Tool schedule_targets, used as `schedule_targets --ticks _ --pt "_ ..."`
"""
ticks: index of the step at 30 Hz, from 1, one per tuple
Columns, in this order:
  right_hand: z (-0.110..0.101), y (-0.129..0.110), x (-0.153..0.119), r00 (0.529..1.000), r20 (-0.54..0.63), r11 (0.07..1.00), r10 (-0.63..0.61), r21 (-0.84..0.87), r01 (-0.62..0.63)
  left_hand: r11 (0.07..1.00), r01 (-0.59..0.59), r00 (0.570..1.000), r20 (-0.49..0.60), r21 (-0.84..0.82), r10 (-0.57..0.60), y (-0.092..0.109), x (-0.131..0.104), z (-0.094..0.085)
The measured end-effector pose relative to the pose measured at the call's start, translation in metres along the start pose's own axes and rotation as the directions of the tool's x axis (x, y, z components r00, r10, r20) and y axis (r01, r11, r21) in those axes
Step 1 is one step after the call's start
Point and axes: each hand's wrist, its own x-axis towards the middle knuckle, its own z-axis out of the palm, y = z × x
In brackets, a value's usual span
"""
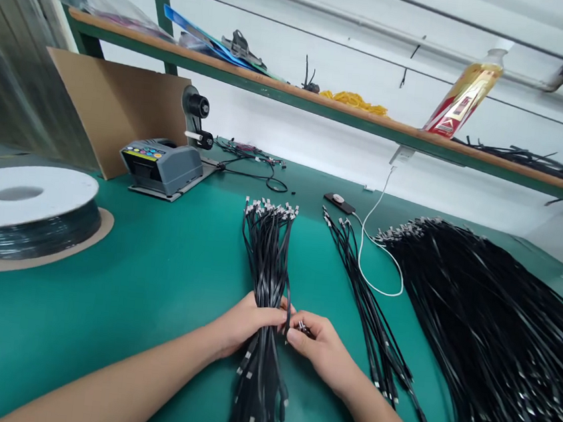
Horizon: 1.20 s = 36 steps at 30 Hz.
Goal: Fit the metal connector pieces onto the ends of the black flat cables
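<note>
A thick bundle of black cables with silvery connectors at both ends lies lengthwise in front of me. My left hand is wrapped round its middle, thumb across the top. At the bundle's right side, my right hand is closed, thumb and forefinger pinching a black strand beside the bundle. Small metallic bits show between its curled fingers, too small to make out. To the right lies a thinner group of black cables, touched by neither hand.
A large pile of black cables covers the right side. A white cord runs to a small black device. At left stand a white spool and a grey tape dispenser. A shelf crosses above, holding a bottle.
</note>
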Motion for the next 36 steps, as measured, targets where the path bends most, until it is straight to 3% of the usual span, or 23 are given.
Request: schedule_targets --ticks 8,15,21,24,27,36 --pt "-0.003 -0.001 0.003 0.995 0.091 0.977 0.041 0.205 -0.058 1.0 -0.011 0.997 0.072 0.028 0.009 -0.003 0.0 -0.003" --pt "-0.004 -0.002 0.001 0.992 0.121 0.979 0.048 0.192 -0.07 0.997 -0.017 0.994 0.112 0.074 0.009 0.002 0.0 -0.001" --pt "-0.001 0.003 0.003 0.999 0.038 1.0 -0.02 -0.007 0.02 0.993 -0.023 0.997 0.071 0.116 0.014 0.001 -0.001 0.001" --pt "-0.002 0.006 0.0 0.994 -0.056 0.984 -0.092 -0.158 0.082 0.991 -0.019 0.999 0.042 0.134 0.013 -0.001 -0.001 0.001" --pt "-0.006 0.005 -0.004 0.966 -0.125 0.925 -0.227 -0.337 0.174 0.987 -0.013 1.0 0.004 0.159 0.013 -0.001 0.0 0.002" --pt "-0.014 0.01 -0.006 0.876 -0.049 0.697 -0.48 -0.627 0.347 0.972 0.025 0.99 -0.14 0.233 0.008 0.004 -0.001 0.01"
